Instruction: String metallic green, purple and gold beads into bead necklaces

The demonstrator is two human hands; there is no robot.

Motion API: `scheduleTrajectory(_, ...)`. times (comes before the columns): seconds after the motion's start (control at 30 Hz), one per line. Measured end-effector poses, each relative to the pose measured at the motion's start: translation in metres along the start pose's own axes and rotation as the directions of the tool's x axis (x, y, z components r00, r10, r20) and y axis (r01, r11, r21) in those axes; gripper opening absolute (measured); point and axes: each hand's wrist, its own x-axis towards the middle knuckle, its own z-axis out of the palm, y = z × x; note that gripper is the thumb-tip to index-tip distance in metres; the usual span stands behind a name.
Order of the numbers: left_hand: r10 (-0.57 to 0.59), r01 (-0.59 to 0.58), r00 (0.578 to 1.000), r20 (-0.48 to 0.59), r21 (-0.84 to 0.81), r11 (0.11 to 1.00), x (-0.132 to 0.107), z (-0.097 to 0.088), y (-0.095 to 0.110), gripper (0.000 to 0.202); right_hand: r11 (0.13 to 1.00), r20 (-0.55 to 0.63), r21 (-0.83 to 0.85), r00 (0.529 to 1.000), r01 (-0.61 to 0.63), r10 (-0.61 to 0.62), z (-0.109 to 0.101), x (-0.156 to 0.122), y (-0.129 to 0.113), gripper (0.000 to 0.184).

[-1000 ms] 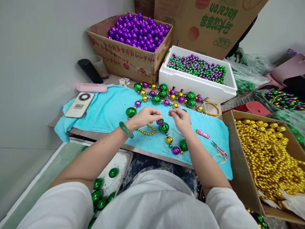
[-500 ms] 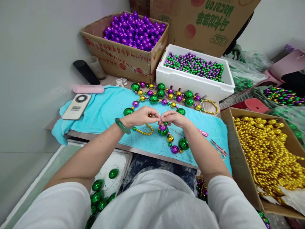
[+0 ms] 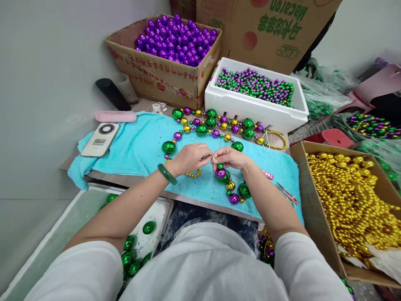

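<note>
Over the turquoise towel (image 3: 138,144), my left hand (image 3: 192,159) and my right hand (image 3: 231,158) meet, fingertips pinched on a thin white string (image 3: 214,160). Below my right fingers hangs the end of a bead necklace (image 3: 230,185), strung with green, purple and gold balls. The rest of that strand curves behind both hands, partly hidden by them. A green bangle (image 3: 167,174) circles my left wrist. Gold beads (image 3: 194,173) peek out under my left hand. Scissors (image 3: 286,193) lie right of my right forearm, near a pink label (image 3: 267,174).
At the back stand a carton of purple balls (image 3: 177,42) and a white foam box (image 3: 250,102) of small beads. A carton of gold beads (image 3: 354,200) is at the right. Left lie a phone (image 3: 100,140) and a pink case (image 3: 115,116); green balls (image 3: 149,227) are below.
Both hands have shifted slightly, my left hand moving right and covering more of the gold beads. The hanging bead end has swung a little right and down, and the white string shows more clearly.
</note>
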Motion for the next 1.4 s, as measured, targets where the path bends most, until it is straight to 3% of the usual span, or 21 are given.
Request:
scheduleTrajectory(0.17, 0.037, -0.036, 0.999, -0.018, 0.060, 0.998, -0.003, 0.007, 0.005, 0.024, 0.999, 0.070, 0.047, 0.997, -0.025, 0.021, -0.001, -0.001, 0.005, 0.025)
scheduleTrajectory(0.33, 0.026, -0.027, 0.999, -0.029, -0.022, 0.999, -0.003, 0.009, 0.005, 0.024, 0.999, 0.100, -0.023, 0.995, -0.023, 0.025, -0.002, -0.001, 0.006, 0.023)
scheduleTrajectory(0.47, -0.059, 0.052, 0.997, -0.052, -0.129, 0.990, -0.007, 0.013, 0.004, 0.019, 0.989, -0.065, -0.149, 0.998, -0.011, 0.002, -0.001, 0.001, 0.008, 0.023)
scheduleTrajectory(0.57, -0.244, 0.191, 0.962, -0.124, -0.337, 0.922, -0.014, 0.023, 0.007, 0.016, 0.978, -0.232, -0.206, 0.970, 0.021, -0.070, 0.000, -0.001, 0.010, 0.023)
scheduleTrajectory(0.63, -0.440, 0.282, 0.874, -0.206, -0.524, 0.804, -0.020, 0.033, 0.011, 0.013, 0.970, -0.292, -0.241, 0.951, 0.025, -0.097, 0.001, -0.006, 0.013, 0.022)
scheduleTrajectory(0.67, -0.549, 0.312, 0.800, -0.242, -0.615, 0.725, -0.022, 0.039, 0.014, 0.011, 0.965, -0.311, -0.263, 0.946, 0.010, -0.094, 0.001, -0.009, 0.015, 0.022)
scheduleTrajectory(0.73, -0.752, 0.325, 0.613, -0.243, -0.790, 0.520, -0.024, 0.049, 0.020, 0.007, 0.952, -0.336, -0.302, 0.940, -0.043, -0.064, 0.000, -0.017, 0.020, 0.020)
scheduleTrajectory(0.8, -0.886, 0.245, 0.455, -0.087, -0.945, 0.218, -0.024, 0.056, 0.027, 0.007, 0.941, -0.348, -0.327, 0.937, -0.090, -0.031, 0.000, -0.025, 0.026, 0.018)
scheduleTrajectory(0.83, -0.908, 0.172, 0.417, 0.037, -0.984, 0.038, -0.023, 0.058, 0.031, 0.008, 0.936, -0.352, -0.335, 0.936, -0.106, -0.020, 0.000, -0.030, 0.028, 0.018)
scheduleTrajectory(0.87, -0.900, 0.092, 0.405, 0.162, -0.986, -0.136, -0.021, 0.059, 0.035, 0.009, 0.932, -0.357, -0.343, 0.934, -0.119, -0.012, 0.000, -0.035, 0.029, 0.017)
scheduleTrajectory(0.93, -0.842, -0.054, 0.424, 0.333, -0.919, -0.391, -0.018, 0.059, 0.041, 0.013, 0.921, -0.369, -0.365, 0.929, -0.132, -0.013, 0.002, -0.044, 0.029, 0.017)
scheduleTrajectory(1.0, -0.812, -0.143, 0.439, 0.385, -0.862, -0.486, -0.014, 0.060, 0.047, 0.016, 0.916, -0.373, -0.389, 0.926, -0.100, -0.057, 0.005, -0.052, 0.025, 0.017)
scheduleTrajectory(1.1, -0.765, -0.105, 0.511, 0.391, -0.856, -0.507, -0.011, 0.066, 0.054, 0.016, 0.951, -0.374, -0.286, 0.900, 0.119, -0.225, 0.012, -0.056, 0.019, 0.021)
scheduleTrajectory(1.2, -0.672, 0.002, 0.593, 0.443, -0.836, -0.549, -0.009, 0.077, 0.062, 0.017, 0.950, -0.366, 0.098, 0.898, 0.297, -0.243, 0.019, -0.045, 0.022, 0.031)
scheduleTrajectory(1.3, -0.677, -0.029, 0.575, 0.460, -0.815, -0.578, -0.011, 0.085, 0.066, 0.019, 0.885, -0.315, 0.382, 0.938, 0.265, -0.145, 0.022, -0.027, 0.036, 0.035)
scheduleTrajectory(1.4, -0.739, -0.057, 0.533, 0.413, -0.853, -0.519, -0.016, 0.088, 0.067, 0.020, 0.869, -0.324, 0.448, 0.944, 0.207, -0.058, 0.021, -0.014, 0.049, 0.037)
